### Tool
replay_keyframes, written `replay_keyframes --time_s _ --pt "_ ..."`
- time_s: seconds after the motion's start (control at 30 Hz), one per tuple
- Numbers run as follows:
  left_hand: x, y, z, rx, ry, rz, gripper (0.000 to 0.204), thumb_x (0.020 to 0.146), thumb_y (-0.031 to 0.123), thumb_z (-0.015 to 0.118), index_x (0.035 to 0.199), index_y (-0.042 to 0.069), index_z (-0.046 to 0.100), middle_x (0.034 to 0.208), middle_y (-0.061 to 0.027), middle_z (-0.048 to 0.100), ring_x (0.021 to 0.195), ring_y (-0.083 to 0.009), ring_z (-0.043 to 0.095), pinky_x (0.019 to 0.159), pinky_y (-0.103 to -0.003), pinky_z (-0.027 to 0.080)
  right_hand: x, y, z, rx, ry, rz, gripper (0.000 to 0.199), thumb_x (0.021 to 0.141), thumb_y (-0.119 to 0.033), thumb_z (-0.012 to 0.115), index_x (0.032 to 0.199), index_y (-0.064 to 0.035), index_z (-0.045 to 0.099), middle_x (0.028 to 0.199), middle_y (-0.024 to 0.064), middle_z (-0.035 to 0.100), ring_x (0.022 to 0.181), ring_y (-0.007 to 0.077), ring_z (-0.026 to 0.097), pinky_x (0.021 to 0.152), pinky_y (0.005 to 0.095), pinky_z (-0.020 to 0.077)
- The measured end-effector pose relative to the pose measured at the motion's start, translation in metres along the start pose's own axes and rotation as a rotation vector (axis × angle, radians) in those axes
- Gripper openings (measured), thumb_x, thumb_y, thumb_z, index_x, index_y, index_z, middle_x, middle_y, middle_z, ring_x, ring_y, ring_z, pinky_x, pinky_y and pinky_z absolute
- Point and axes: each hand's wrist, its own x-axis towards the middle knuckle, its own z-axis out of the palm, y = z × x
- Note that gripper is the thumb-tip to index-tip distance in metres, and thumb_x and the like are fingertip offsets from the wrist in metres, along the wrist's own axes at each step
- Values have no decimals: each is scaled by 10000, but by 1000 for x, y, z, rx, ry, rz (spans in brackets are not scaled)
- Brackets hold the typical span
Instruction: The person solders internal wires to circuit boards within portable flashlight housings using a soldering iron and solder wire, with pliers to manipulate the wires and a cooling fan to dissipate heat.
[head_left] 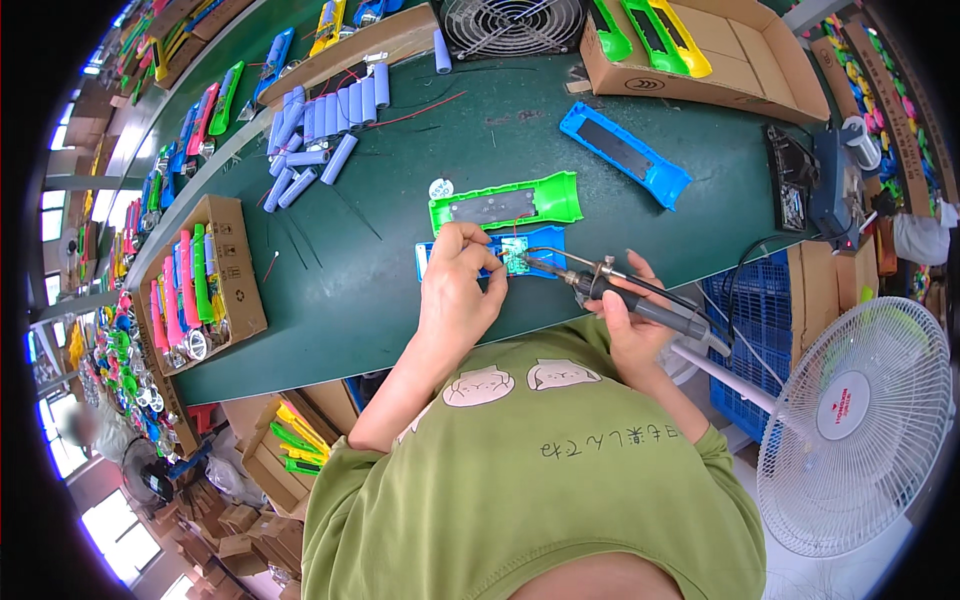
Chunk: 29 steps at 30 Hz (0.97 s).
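Note:
My right hand (637,318) is wrapped round the dark handle of a soldering iron (640,305), its tip pointing left. The tip reaches a small green circuit board (515,255) that lies in a blue plastic casing (548,262). Over the left part of that casing, my left hand (460,285) has its thumb and fingers pinched together near the board; what they hold is too small to make out. Just behind lies a green plastic casing (552,200) with a dark strip inside and a thin red wire running toward the board.
Purple cylindrical batteries (340,110) with wires lie at the back left. Another blue casing (625,155) is at the back right, before a cardboard tray (720,85). A box of colourful flashlights (225,280) stands left, a soldering station (832,185) right, a white fan (850,420) beside me.

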Motion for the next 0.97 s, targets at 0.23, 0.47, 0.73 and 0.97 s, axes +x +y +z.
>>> replay_keyframes --time_s 0.23,0.47,0.73,0.97 --pt "1 1 -2 40 -35 -2 103 633 -50 649 689 -6 574 933 -103 513 777 -211 559 635 -294 474 10 -4 -8 -260 -47 -293 204 767 -56 627 959 -32 565 648 30 641 669 121 612 1001 474 254" --pt "3 0 -4 34 -82 -12 111 643 -52 660 726 -11 600 939 -104 500 782 -219 554 652 -293 466 7 -7 -9 -315 -112 -294 217 761 -45 628 962 -40 545 659 38 643 636 126 603 994 487 262" --pt "-61 0 -13 -1135 117 -755 221 910 81 479 1053 -56 576 982 -141 612 874 -191 604 775 -291 502 7 -11 -9 -292 -141 -307 199 761 -28 617 948 -33 549 641 44 631 615 131 600 996 487 271" --pt "-89 -41 -21 -851 323 -686 404 933 141 449 1293 -21 363 1242 -192 478 972 -253 597 810 -292 508 7 -5 -8 -259 -120 -299 216 765 -39 626 968 -34 553 657 49 627 610 143 604 1010 487 264"
